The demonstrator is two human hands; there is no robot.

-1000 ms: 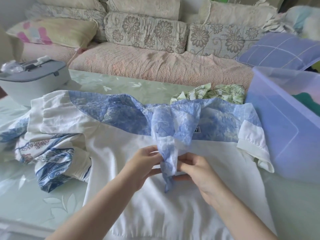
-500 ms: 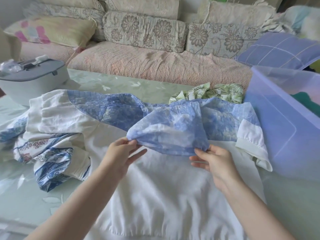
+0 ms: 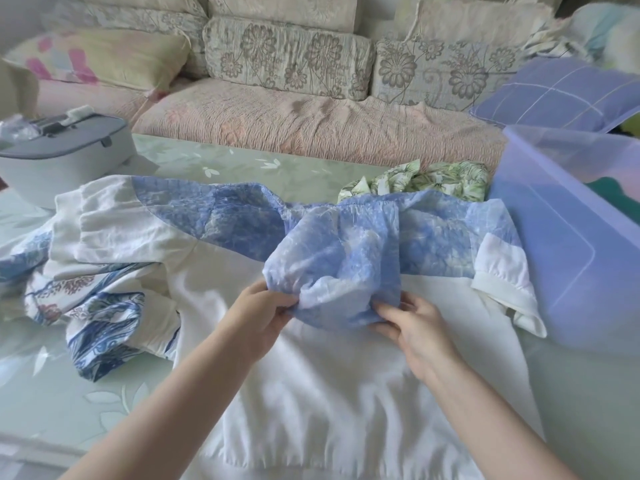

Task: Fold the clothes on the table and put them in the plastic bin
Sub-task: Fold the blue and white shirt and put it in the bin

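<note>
A white blouse (image 3: 332, 386) with a blue printed yoke lies spread flat on the pale green table (image 3: 45, 403). Its loose blue collar flap (image 3: 339, 268) hangs forward over the white front. My left hand (image 3: 266, 313) pinches the flap's lower left edge. My right hand (image 3: 412, 323) holds its lower right edge, fingers tucked under the cloth. The translucent purple plastic bin (image 3: 568, 244) stands at the right, touching the blouse's right sleeve; dark green cloth shows inside it.
A blue-and-white patterned garment (image 3: 86, 317) lies crumpled at the left, partly under the blouse. A green leaf-print garment (image 3: 433, 181) sits behind the blouse by the bin. A grey lidded case (image 3: 65, 154) stands at the far left. A sofa with cushions runs behind the table.
The blue flap went from bunched and narrow to spread wide between my hands. Now my hands are closer together again and lower, with the flap's lower edge gathered.
</note>
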